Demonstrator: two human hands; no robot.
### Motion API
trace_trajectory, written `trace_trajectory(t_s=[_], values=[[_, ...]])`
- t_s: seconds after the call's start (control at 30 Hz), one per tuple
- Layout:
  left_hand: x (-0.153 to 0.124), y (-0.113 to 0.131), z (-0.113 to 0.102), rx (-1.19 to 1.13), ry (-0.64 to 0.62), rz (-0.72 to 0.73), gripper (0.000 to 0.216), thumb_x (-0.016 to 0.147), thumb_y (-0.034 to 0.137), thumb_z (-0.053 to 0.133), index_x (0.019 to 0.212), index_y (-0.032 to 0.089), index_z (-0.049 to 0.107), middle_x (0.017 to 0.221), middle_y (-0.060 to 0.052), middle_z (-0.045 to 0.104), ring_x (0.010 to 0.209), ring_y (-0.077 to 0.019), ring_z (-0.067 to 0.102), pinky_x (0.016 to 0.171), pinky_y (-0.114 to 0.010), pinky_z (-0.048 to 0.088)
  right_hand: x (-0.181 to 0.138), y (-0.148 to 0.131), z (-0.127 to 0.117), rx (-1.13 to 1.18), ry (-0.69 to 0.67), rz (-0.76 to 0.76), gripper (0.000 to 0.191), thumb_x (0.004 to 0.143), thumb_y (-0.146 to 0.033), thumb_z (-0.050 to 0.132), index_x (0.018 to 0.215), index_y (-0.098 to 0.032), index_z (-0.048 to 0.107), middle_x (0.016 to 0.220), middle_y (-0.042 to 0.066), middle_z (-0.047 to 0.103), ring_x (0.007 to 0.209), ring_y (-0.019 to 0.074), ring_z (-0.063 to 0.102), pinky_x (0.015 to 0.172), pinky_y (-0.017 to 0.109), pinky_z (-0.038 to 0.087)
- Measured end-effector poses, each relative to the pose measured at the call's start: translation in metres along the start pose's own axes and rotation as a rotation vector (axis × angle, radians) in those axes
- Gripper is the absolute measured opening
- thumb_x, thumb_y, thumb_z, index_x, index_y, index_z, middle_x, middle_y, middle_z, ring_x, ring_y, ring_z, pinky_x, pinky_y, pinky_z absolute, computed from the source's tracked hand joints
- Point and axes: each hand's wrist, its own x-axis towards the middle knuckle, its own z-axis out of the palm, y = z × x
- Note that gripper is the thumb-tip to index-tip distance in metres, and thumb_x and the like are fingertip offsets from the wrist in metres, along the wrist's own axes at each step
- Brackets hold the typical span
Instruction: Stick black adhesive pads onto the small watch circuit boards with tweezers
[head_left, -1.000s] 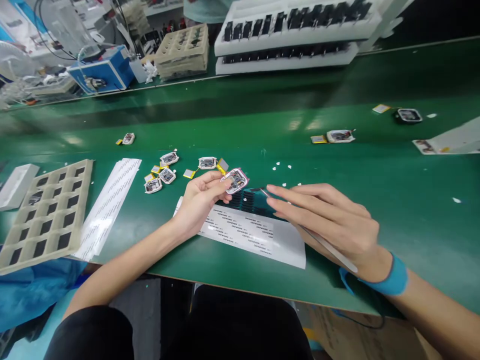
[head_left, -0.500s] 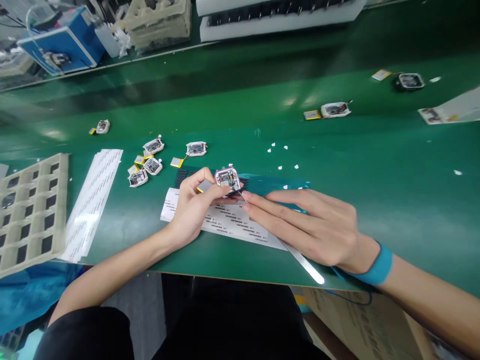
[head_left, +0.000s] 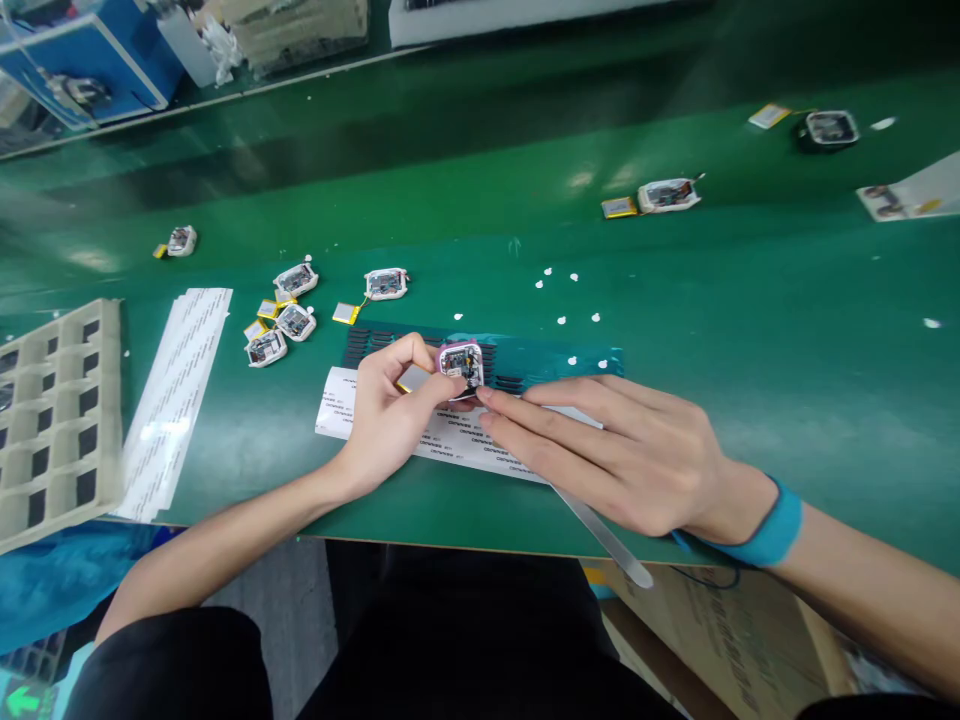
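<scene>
My left hand point(head_left: 394, 410) grips a small opened watch case point(head_left: 460, 368) with a pale rim and a bare circuit board inside. Its flat silver battery point(head_left: 412, 379) with a yellow edge pokes out between thumb and index finger. My right hand point(head_left: 615, 440) is closed round a slim metal tool with a flat, rounded end point(head_left: 600, 530), which sticks out below the palm. Its fingertips meet the lower right edge of the case; the tool's working tip is hidden there. Beneath both hands lie a printed white sheet point(head_left: 480, 445) and a teal film point(head_left: 555, 363) with black strips.
Several opened cases with batteries point(head_left: 296, 321) lie to the left, with another case point(head_left: 667, 195) at the back right. Small white dots point(head_left: 562, 320) are scattered on the green bench point(head_left: 712, 310). A compartment tray point(head_left: 64, 420) and white printed strips point(head_left: 176, 400) lie at left.
The head view has shifted a little. The watch case has turned slightly in my left hand, and the right fingertips remain at its lower right edge with the tool.
</scene>
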Motion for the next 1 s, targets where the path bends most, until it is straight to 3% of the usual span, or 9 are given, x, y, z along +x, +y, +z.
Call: trace_trajectory(t_s=[0.2, 0.4, 0.77, 1.0], values=[[-0.0016, 0.0077, 0.0010, 0.132, -0.046, 0.075, 0.030, 0.075, 0.019, 0.076, 0.061, 0.019, 0.049, 0.071, 0.001, 0.063, 0.068, -0.0129, 0.054, 0.067, -0.028, 0.043, -0.0012, -0.0001, -0.0018, 0.030, -0.006, 0.019, 0.021, 0.110, -0.008, 0.058, 0.113, -0.016, 0.077, 0.122, 0.010, 0.078, 0.094, 0.0227, 0.076, 0.070, 0.035, 0.062], [-0.0010, 0.0097, 0.0007, 0.156, -0.062, 0.084, 0.029, 0.072, 0.020, 0.076, 0.060, 0.019, 0.049, 0.075, 0.000, 0.068, 0.070, -0.0137, 0.057, 0.067, -0.028, 0.045, -0.0055, 0.0000, -0.0016, 0.084, -0.044, 0.056, 0.025, 0.112, -0.010, 0.053, 0.117, -0.018, 0.076, 0.125, 0.007, 0.078, 0.101, 0.0235, 0.075, 0.074, 0.036, 0.064], [0.0017, 0.0018, -0.0011, -0.015, -0.049, -0.031, 0.030, 0.065, 0.016, 0.075, 0.052, 0.019, 0.048, 0.057, 0.005, 0.050, 0.061, -0.0112, 0.046, 0.062, -0.029, 0.033, -0.0043, 0.0021, -0.0033, 0.068, -0.014, 0.006, 0.021, 0.113, -0.011, 0.056, 0.117, -0.018, 0.074, 0.124, 0.009, 0.078, 0.103, 0.0227, 0.076, 0.081, 0.036, 0.064], [0.0003, 0.0064, 0.0020, 0.067, -0.047, -0.011, 0.030, 0.064, 0.018, 0.074, 0.052, 0.018, 0.046, 0.060, 0.004, 0.054, 0.063, -0.0118, 0.048, 0.064, -0.029, 0.035, -0.0038, 0.0002, 0.0009, 0.073, 0.014, -0.012, 0.020, 0.112, -0.011, 0.057, 0.114, -0.019, 0.075, 0.120, 0.010, 0.079, 0.098, 0.0233, 0.077, 0.078, 0.036, 0.065]])
